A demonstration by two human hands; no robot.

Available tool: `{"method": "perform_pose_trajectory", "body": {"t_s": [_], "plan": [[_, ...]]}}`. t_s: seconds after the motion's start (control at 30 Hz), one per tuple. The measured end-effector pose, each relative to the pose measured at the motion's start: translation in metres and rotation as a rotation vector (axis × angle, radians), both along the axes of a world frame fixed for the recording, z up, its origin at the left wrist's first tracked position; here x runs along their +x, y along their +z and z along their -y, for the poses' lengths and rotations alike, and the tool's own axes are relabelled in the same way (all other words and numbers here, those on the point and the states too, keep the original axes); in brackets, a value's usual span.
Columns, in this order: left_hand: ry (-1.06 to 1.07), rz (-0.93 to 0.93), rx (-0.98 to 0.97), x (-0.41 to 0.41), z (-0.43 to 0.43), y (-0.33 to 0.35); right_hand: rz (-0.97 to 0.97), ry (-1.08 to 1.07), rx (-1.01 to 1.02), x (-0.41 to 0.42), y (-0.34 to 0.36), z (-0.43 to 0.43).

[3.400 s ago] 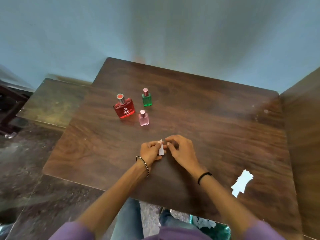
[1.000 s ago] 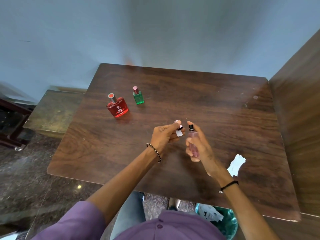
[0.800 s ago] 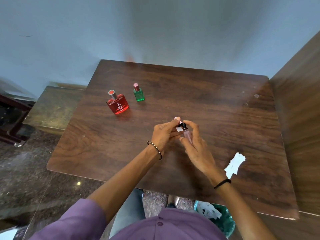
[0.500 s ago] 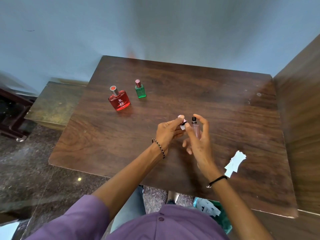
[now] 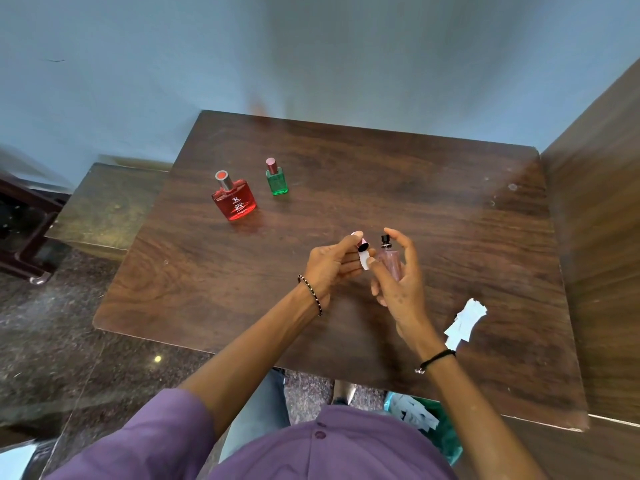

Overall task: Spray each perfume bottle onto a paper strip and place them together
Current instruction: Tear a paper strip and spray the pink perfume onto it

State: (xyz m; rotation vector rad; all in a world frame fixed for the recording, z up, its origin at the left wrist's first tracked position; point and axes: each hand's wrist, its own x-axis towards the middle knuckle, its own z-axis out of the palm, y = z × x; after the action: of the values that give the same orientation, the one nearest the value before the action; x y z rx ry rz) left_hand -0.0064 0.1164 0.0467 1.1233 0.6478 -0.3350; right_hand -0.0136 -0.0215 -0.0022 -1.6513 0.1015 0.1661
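Sitting at a dark wooden table (image 5: 381,188), a person in a purple shirt is working with both hands raised just above its middle. Going from left to right: a red perfume bottle (image 5: 234,199) is standing at the far left of the table, with a smaller green bottle (image 5: 276,178) just beside it, both capped. Next, the left hand (image 5: 330,263) is pinching a white paper strip (image 5: 364,261) together with a pink cap (image 5: 362,244). Touching close on its right, the right hand (image 5: 398,282) is gripping the uncapped pink bottle (image 5: 390,263) upright, its forefinger arching over the black nozzle. At the near right, a loose pile of spare strips (image 5: 465,322) is lying on the table. To do this spray well, the nozzle probably needs aiming squarely at the strip from close by, with one short press. The red bottle is carrying white lettering that seems to read "RED", beneath a small emblem; the rest is too small to read.
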Motion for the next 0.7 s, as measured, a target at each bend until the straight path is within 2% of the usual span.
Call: {"method": "perform_pose_trajectory", "body": {"t_s": [0.13, 0.27, 0.7], "plan": [[0.012, -0.013, -0.005, 0.0, -0.001, 0.003, 0.022, 0.078, -0.226, -0.002, 0.01, 0.003], [0.066, -0.019, -0.017, 0.003, 0.003, 0.006, 0.175, 0.185, -0.426, -0.008, 0.015, 0.005], [0.114, -0.027, -0.035, 0.005, 0.011, 0.011, 0.289, 0.234, -0.702, -0.012, 0.022, 0.005]]}}
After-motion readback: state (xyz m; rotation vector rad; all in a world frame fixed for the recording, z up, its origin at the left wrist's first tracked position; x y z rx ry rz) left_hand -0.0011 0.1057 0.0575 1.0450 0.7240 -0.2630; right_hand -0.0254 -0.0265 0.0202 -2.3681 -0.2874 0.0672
